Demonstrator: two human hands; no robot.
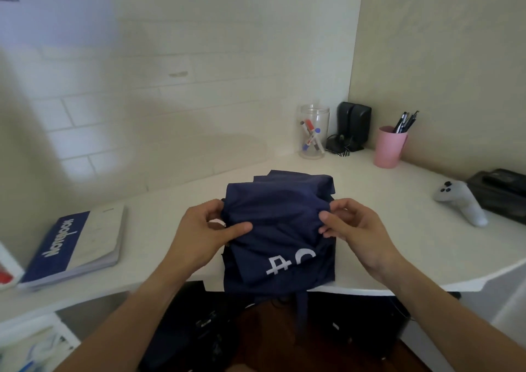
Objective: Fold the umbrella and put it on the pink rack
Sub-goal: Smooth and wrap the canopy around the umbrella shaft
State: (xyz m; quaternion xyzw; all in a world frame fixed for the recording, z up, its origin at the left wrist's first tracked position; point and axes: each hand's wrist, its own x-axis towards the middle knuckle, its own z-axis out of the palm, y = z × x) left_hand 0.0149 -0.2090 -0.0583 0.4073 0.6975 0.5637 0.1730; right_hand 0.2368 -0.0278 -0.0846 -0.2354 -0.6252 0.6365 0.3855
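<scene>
- Two bare hands work one navy umbrella [280, 223], which lies collapsed on the white desk [384, 252] at its near edge, fabric bunched in loose panels, white lettering showing low on the cloth and a strap hanging off the front of the desk.
- Far left, a blue-and-white notebook [75, 250] lies flat on the desk, well apart from the umbrella; it does not hinder the folding.
- Next, the left hand [207, 235] pinches the left edge of the canopy, thumb on top and fingers tucked under the cloth: closed on fabric.
- At the centre, the step in hand looks like the folding itself: the panels are being gathered and smoothed, not yet wrapped tight. I judge the task to be in its early half.
- Then the right hand [353, 226] nips the right edge of the fabric between thumb and fingertips, likewise closed on the cloth.
- The next move probably calls for pleating the panels one way round the shaft, rolling them snug and fastening the strap; slippery cloth may spring loose if either pinch lets go.
- Behind the umbrella stand a clear jar [313, 132] of markers and a pair of black speakers [354, 123], near each other against the wall.
- Further right, a pink cup [389, 148] holds pens; a grey controller [462, 203] and a black case [503, 192] lie at the far right.
- No pink rack shows in this view, so I cannot tell where it is or what blocks the way to it.
</scene>
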